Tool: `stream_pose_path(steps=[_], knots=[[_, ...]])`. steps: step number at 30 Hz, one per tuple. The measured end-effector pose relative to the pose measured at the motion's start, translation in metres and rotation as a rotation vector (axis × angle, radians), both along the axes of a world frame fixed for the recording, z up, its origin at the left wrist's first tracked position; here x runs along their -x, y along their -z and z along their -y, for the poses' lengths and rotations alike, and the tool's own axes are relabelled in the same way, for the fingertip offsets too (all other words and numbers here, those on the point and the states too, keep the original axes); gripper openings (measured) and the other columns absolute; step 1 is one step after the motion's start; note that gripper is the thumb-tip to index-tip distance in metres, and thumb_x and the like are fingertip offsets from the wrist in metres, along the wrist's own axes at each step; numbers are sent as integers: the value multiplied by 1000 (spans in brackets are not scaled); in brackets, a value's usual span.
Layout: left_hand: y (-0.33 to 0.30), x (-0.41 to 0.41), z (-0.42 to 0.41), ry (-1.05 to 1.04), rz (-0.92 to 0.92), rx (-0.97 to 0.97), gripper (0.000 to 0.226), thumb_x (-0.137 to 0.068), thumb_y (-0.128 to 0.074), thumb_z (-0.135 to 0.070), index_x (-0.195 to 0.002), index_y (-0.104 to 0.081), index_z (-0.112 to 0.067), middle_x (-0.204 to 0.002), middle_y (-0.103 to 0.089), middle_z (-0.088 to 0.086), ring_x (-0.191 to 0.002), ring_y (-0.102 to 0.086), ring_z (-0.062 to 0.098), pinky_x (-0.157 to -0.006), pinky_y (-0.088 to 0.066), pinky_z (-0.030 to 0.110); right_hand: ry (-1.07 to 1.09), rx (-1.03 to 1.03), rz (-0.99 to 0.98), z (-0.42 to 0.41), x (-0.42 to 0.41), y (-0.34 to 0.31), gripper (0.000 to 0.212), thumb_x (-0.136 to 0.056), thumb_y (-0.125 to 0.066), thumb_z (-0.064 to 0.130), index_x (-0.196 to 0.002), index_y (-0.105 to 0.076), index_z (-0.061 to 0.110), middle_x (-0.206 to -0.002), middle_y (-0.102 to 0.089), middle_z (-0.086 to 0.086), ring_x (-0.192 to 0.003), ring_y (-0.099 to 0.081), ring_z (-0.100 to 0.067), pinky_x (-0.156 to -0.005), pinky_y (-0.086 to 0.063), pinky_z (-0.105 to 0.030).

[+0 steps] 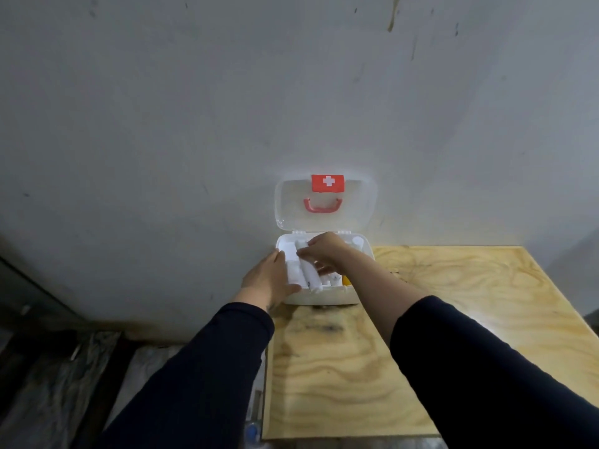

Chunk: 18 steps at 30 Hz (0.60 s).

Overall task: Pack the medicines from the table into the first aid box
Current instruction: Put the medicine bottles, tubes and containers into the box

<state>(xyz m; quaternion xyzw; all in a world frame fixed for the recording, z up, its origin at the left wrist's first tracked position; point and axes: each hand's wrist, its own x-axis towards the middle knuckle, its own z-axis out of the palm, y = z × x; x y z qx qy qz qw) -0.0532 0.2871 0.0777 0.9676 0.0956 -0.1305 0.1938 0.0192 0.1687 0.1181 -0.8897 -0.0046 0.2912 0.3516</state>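
Note:
A white first aid box [324,298] stands open at the table's far left corner against the wall. Its clear lid [356,205] leans upright, showing a red cross label and a red handle. Inside lie white tubes and packets, one white tube [310,276] angled toward the front, plus an orange item [346,280] at the right. My left hand [270,277] rests on the box's left side, fingers straight. Reaching into the box, my right hand [324,251] has its fingers curled round the top of the white tube.
The plywood table [421,335] stretches from the box toward me and to the right. A grey wall [227,124] rises directly behind the box. The table's left edge drops to a dark floor with plastic sheeting [64,367].

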Motion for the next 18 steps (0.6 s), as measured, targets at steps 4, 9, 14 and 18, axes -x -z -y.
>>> stream_pose_path(steps=[4,9,14,18], knots=[[2,0,-2,-14,-2,-19,78,-91,-52,-55,-146,-30,-4,-156,-29,7,-143,-31,21,-114,-32,36,17,176,271,-3,-5,5,31,-88,-59,23,-111,-62,2,-109,-69,-16,-102,-65,-31,-89,-53,-36],[0,3,1,4,48,-38,69,-90,-63,-42,-142,-36,-7,-152,-37,7,-133,-45,28,-103,-40,37,76,227,394,-1,-5,9,40,-91,-56,18,-127,-46,4,-124,-59,-16,-113,-58,-32,-84,-48,-34],[-2,2,0,48,33,-84,75,-91,-60,-43,-149,-28,-8,-158,-27,6,-141,-36,28,-111,-35,38,105,166,430,11,-2,12,37,-91,-55,16,-126,-48,5,-124,-57,-15,-104,-61,-32,-83,-52,-39],[-15,-4,9,91,71,-130,64,-90,-59,-48,-139,-41,-11,-147,-42,5,-130,-47,26,-104,-42,39,76,142,470,38,3,8,36,-89,-53,16,-125,-55,12,-118,-65,-11,-100,-65,-28,-80,-50,-32]])
